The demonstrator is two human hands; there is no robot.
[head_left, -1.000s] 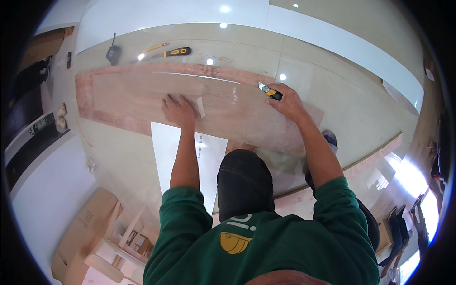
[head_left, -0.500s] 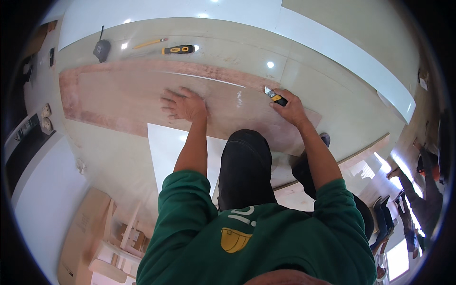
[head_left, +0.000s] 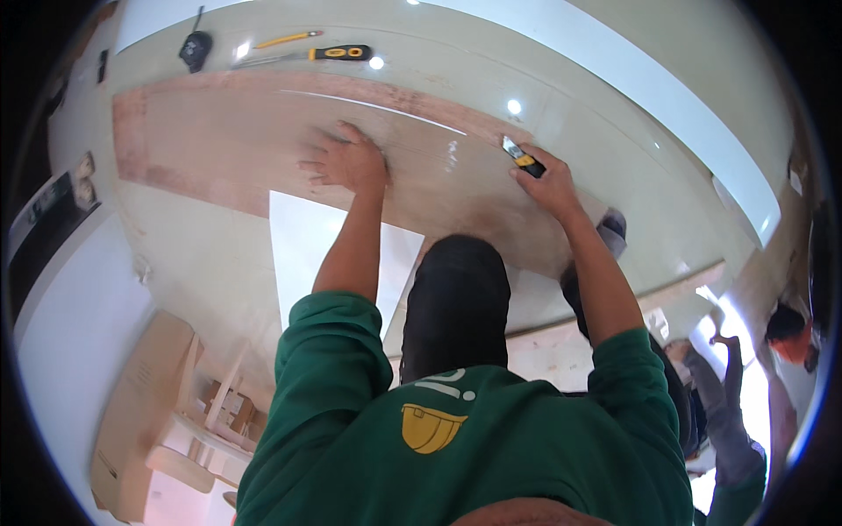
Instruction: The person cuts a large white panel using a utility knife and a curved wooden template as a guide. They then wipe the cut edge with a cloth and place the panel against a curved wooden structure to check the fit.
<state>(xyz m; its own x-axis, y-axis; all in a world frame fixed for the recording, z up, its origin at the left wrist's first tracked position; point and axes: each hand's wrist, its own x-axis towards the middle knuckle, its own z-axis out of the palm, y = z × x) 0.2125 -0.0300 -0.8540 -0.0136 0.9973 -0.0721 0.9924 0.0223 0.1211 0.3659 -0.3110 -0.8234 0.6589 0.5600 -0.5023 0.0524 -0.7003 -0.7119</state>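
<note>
My left hand (head_left: 353, 164) lies with spread fingers on a brownish sheet (head_left: 219, 123), its fingers slightly smeared by motion. Beneath that sheet, a reddish-brown board (head_left: 132, 158) shows along the far edge and at the left end. A thin white line (head_left: 377, 107) runs along the sheet beyond my left hand. My right hand (head_left: 553, 182) is closed around a black and yellow utility knife (head_left: 526, 161). Its blade points up and to the left, near the board's far edge; whether it touches cannot be made out.
Beyond the board lie a tape measure (head_left: 196, 51), a yellow pencil (head_left: 289, 39) and a black-and-yellow-handled tool (head_left: 342, 53) with a long thin blade. White panels (head_left: 631, 79) stretch behind. A white sheet (head_left: 307, 237) lies near my knee. Other people (head_left: 715, 386) are at the right.
The whole view has tilted, so the board and tools sit higher in the picture. Both hands keep about the same places on the board, and the knife stays in my right hand.
</note>
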